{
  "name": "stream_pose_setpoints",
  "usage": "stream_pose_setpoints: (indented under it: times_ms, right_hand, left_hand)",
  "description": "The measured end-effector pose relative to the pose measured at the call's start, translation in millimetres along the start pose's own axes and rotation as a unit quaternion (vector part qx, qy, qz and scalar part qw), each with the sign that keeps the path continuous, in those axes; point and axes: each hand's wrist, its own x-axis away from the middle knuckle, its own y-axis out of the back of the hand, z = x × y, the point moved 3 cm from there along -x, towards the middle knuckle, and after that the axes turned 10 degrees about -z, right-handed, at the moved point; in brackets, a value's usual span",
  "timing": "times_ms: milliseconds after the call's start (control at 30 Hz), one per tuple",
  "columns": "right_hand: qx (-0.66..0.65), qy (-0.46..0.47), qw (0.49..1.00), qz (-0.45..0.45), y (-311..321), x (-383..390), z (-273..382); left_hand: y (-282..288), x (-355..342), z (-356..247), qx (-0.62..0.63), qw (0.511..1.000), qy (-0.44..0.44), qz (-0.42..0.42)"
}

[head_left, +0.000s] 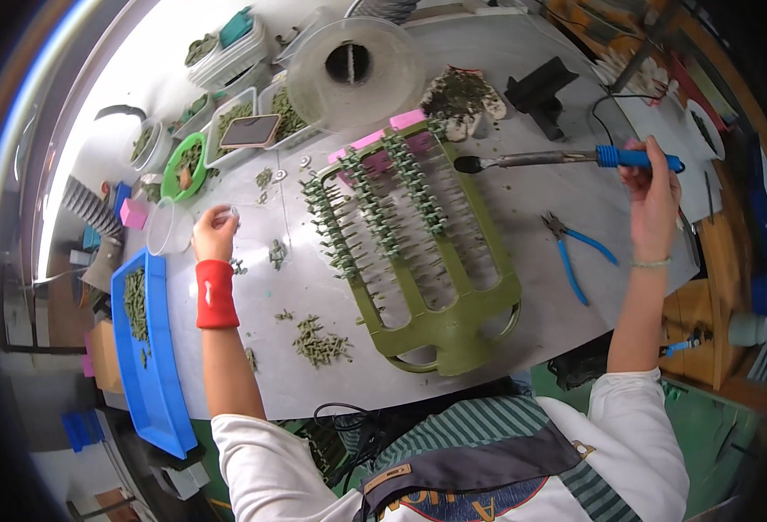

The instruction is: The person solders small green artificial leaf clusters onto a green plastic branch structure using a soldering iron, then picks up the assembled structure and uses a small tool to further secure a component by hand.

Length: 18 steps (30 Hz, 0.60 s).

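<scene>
My right hand is closed round the blue handle of a soldering iron with a long metal shaft. Its dark, broad tip hangs over the right side of an olive-green plastic frame. Along the frame's bars sit rows of small green plastic pieces, some with thin prongs sticking out. Over the left part of the table my left hand, below it a red wristband, is pinched; something small and pale shows at the fingertips, too small to name. Under the frame's far end lies a pink block.
Blue-handled pliers lie right of the frame. Loose green pieces are heaped on its left, beyond them a blue tray. At the back stand tubs, a phone, a clear round cover, a soiled glove and a black stand.
</scene>
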Motion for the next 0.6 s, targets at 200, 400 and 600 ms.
stream_pose_setpoints:
  times_ms: [200, 400, 600]
  right_hand:
    - [-0.004, 0.021, 1.0, 0.014, -2.9, -4.4, -2.7]
    - [-0.004, 0.03, 0.999, 0.029, -14.8, -7.2, -17.3]
    - [-0.029, 0.007, 0.999, 0.021, -18.7, -12.4, -34.7]
  left_hand:
    - [-75.1, 77.4, -196.1, 0.243, 0.941, -0.183, 0.146]
    - [-134.9, 113.8, -261.9, 0.101, 0.943, -0.3, 0.099]
    - [-163.2, 115.4, -268.0, 0.043, 0.915, -0.399, 0.043]
